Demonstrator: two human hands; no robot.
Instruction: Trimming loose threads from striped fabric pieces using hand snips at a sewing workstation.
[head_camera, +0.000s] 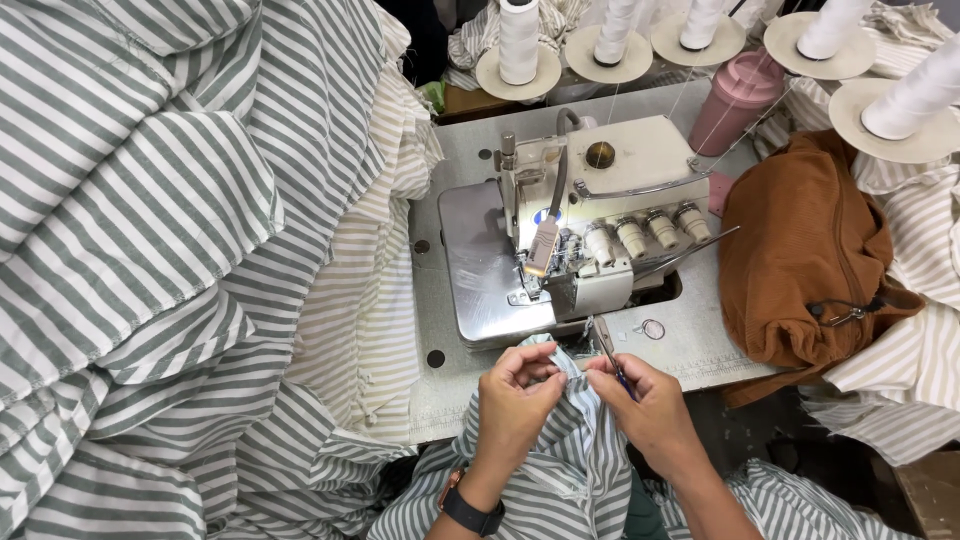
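Striped cloth (580, 440) pinched taut between left hand (517, 395) and right hand (650, 405), whose fingers also grip snips (607, 345), just below the serger (575, 235)

We recorded a grey work table (690, 345) bearing a cream overlock sewing machine (590, 215), lit at its needle; thread cones (518, 45) on stands behind; a pink cup (735, 100); a brown bag (805, 250); striped cloth heaps (150, 250) alongside

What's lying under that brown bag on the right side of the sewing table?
The brown bag sits partly on the grey table and partly on beige-striped fabric, which shows below and right of it. Whatever lies directly beneath is covered.
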